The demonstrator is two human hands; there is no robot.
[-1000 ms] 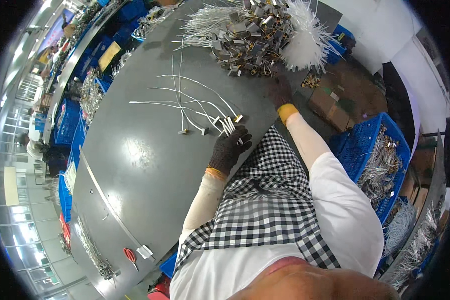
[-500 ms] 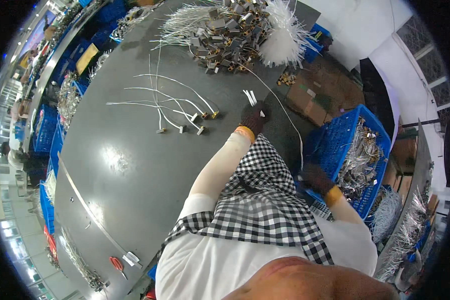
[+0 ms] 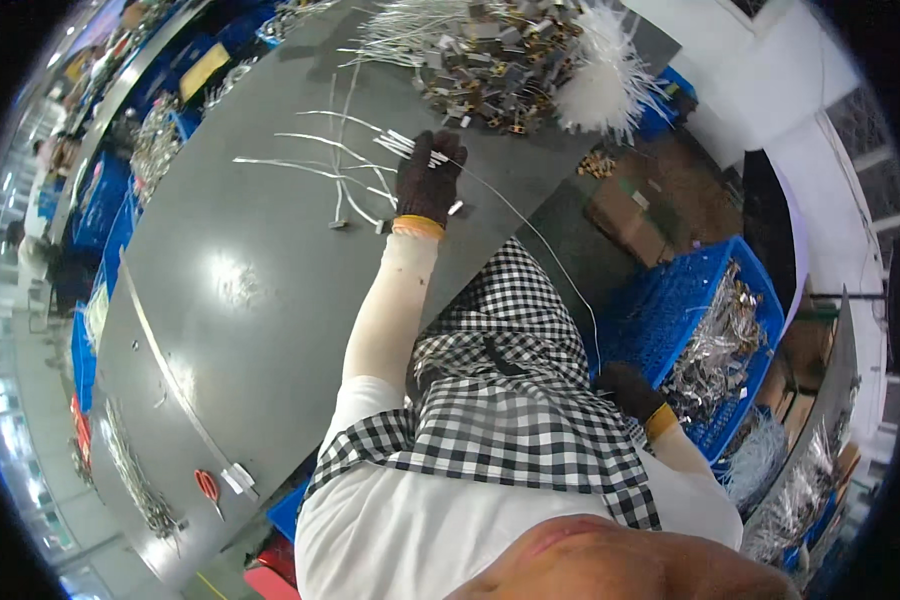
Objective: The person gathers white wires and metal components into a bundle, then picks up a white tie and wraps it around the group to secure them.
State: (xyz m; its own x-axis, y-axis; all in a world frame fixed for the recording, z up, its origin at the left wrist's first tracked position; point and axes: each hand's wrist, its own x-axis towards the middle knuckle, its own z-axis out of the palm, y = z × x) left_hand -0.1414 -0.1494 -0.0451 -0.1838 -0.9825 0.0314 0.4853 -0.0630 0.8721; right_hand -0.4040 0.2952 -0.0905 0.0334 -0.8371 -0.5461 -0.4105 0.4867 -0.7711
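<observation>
My left hand (image 3: 430, 178), in a dark knit glove, is over the dark table with fingers closed around several short white strips (image 3: 394, 146). A long thin white wire (image 3: 535, 232) runs from beside its fingers in a curve down to my right hand (image 3: 628, 390). That right hand, gloved as well, is low by the apron, with its fingers closed at the wire's lower end. Beneath and left of the left hand lie several white cables (image 3: 305, 164); some have small block connectors (image 3: 340, 225), others' ends are hidden under the hand.
A heap of cables with grey connectors (image 3: 500, 70) covers the far table. At right stands a blue basket (image 3: 660, 315) of silvery cables. Cardboard (image 3: 635, 215) lies beyond it. Near left are red-handled scissors (image 3: 206, 486), a long strip (image 3: 175, 385) and a cable bundle (image 3: 135, 475).
My left hand has moved left and away from me, from the table's edge onto the laid-out cables, carrying the white strips. My right hand has stayed low near the basket.
</observation>
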